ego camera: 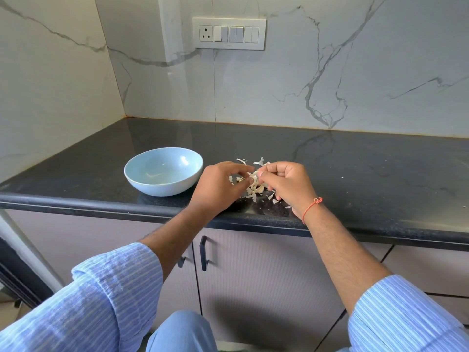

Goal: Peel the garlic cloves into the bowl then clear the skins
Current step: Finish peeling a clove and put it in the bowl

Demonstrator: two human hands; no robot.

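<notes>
A pale blue bowl [163, 171] stands on the black counter [355, 168], left of my hands. Its inside looks bare from this angle apart from faint pale bits at the bottom. My left hand [218, 189] and my right hand [286, 186] meet above a small pile of garlic cloves and papery skins [256, 190]. Both hands pinch one garlic clove [254, 176] between their fingertips. More loose skins [261, 162] lie just behind the hands.
The counter's rounded front edge [127, 208] runs right below my wrists. Marble walls close the back and left sides, with a switch panel [229, 33] high on the back wall. Cabinet doors with black handles [203, 254] sit under the counter.
</notes>
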